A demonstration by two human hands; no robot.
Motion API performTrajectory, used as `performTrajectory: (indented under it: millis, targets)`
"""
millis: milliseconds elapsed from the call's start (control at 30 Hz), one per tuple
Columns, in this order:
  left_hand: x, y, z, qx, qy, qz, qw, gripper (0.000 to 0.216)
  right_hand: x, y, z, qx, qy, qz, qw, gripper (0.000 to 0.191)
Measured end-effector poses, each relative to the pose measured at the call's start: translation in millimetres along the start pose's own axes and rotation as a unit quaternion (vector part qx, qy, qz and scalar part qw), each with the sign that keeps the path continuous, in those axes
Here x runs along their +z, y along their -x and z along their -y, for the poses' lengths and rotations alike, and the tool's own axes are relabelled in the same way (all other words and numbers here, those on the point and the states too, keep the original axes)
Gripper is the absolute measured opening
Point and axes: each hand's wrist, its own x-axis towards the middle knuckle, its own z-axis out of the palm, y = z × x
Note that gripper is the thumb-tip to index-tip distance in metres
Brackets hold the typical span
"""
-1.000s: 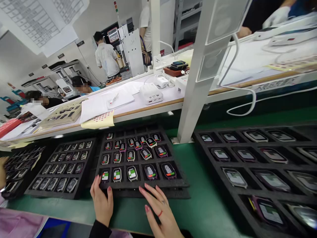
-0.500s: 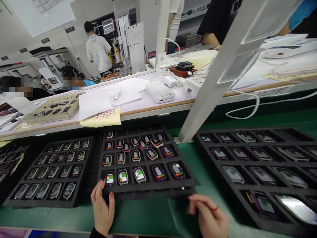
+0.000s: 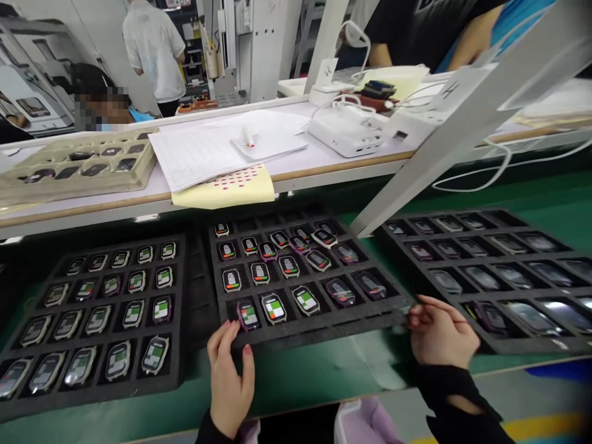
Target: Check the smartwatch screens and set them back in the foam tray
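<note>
A black foam tray (image 3: pixel 319 327) with smartwatches in its pockets lies in front of me, stacked on another dark tray. Several of its watches show lit screens with white, green and red blocks. My left hand (image 3: pixel 231 376) is at its front left corner, fingers stretched and thumb apart. Its fingertips touch the tray's rim beside a purple-cased smartwatch (image 3: pixel 248 314). At the front right corner, my right hand (image 3: pixel 441 333) has its fingers curled against the tray's edge, pinching that corner. Part of this grip is hidden behind the fingers.
Another foam tray of watches (image 3: pixel 182 345) stands to the left, and a third tray (image 3: pixel 504 296) to the right. A slanted white post (image 3: pixel 430 123) rises behind. Papers (image 3: pixel 198 151), a white box with cables (image 3: pixel 346 132) and a beige tray (image 3: pixel 148 166) lie on the shelf. People are beyond.
My view has shifted, so the trays sit differently in it. My right hand has come up to the tray's front right corner; my left hand stays at the front left corner.
</note>
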Motion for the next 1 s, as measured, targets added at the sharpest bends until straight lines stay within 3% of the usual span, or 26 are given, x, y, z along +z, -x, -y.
performTrajectory:
  millis: [333, 700, 1000]
  targets:
    - [-1.5, -7.0, -5.2, 0.023, 0.048, -0.012, 0.999, 0.054, 9.7, -6.0, -12.5, -0.049, 0.109, -0.070, 0.990, 0.018]
    - [-4.8, -12.5, 2.3, 0.029, 0.081, -0.030, 0.996, 0.042, 20.5, 1.7, -4.0, -0.039, 0.149, -0.104, 0.983, 0.016]
    - [-7.3, -11.8, 9.1, 0.016, 0.092, -0.029, 0.995, 0.035, 26.6, 7.9, -1.6, -0.036, 0.175, -0.085, 0.980, 0.021]
